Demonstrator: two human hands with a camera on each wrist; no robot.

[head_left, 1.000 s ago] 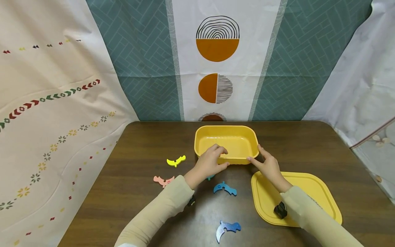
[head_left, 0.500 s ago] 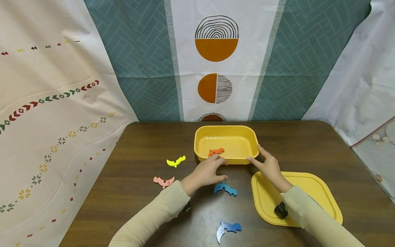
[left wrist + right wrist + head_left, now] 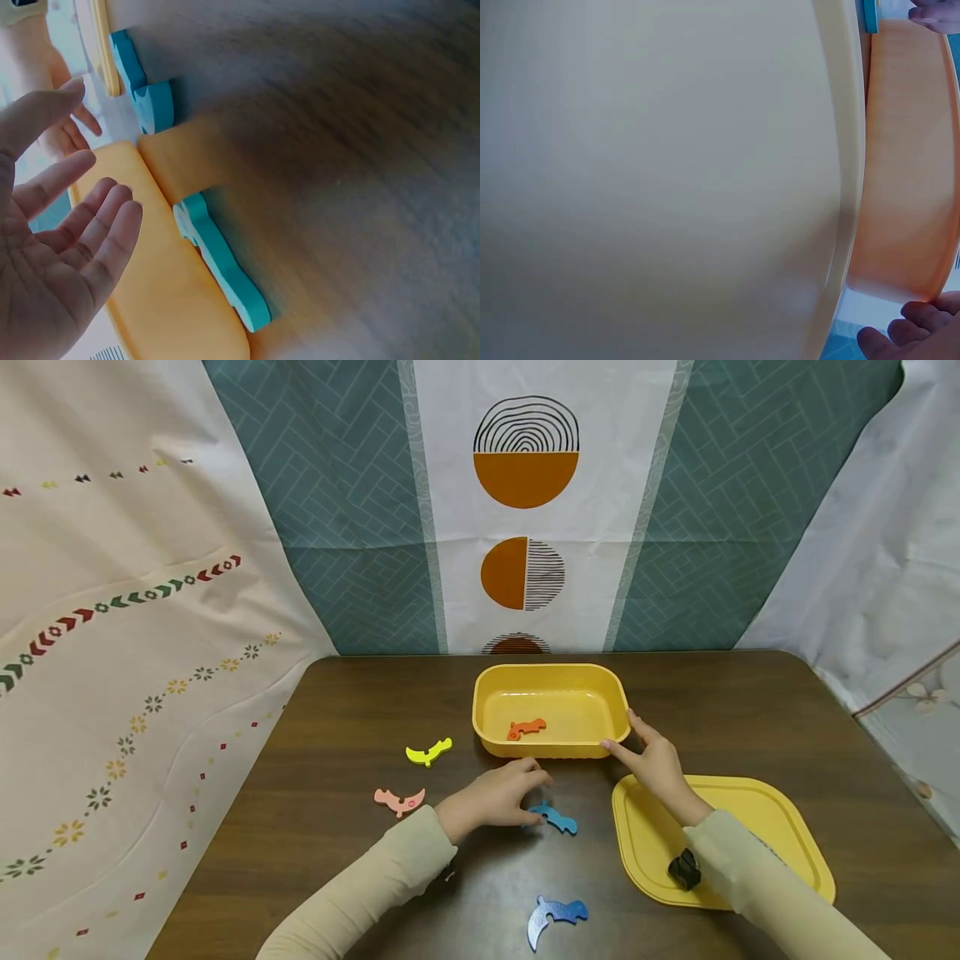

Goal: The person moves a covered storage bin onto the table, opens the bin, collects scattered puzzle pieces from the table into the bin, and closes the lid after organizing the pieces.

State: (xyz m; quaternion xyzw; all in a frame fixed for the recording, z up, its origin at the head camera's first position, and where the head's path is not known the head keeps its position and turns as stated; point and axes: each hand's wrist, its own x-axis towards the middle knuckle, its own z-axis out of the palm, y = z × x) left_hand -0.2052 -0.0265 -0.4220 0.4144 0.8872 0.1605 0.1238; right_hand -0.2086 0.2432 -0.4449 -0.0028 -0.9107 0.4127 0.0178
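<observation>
My left hand [image 3: 495, 797], its fingers loosely spread, hovers over the table in front of a yellow tub [image 3: 570, 749]. Its fingertips overlap a light-blue curved toy piece [image 3: 561, 821] in the head view. A teal curved piece [image 3: 225, 262] lies beside the tub's front wall in the left wrist view; the left hand hides it from the head camera. An orange piece [image 3: 527, 728] lies inside the tub. My right hand [image 3: 658, 774] holds the tub's front right corner, thumb on the front and fingers along the side.
A yellow lid [image 3: 765, 810] lies flat under the right forearm. Left of the left hand are a yellow piece [image 3: 428, 752] and a pink piece [image 3: 399, 802]. A dark-blue piece [image 3: 553, 913] lies nearer the front of the brown table [image 3: 360, 702].
My left hand has drawn back from over the tub toward the light-blue piece. The orange piece now shows inside the tub. My right hand stays at the corner.
</observation>
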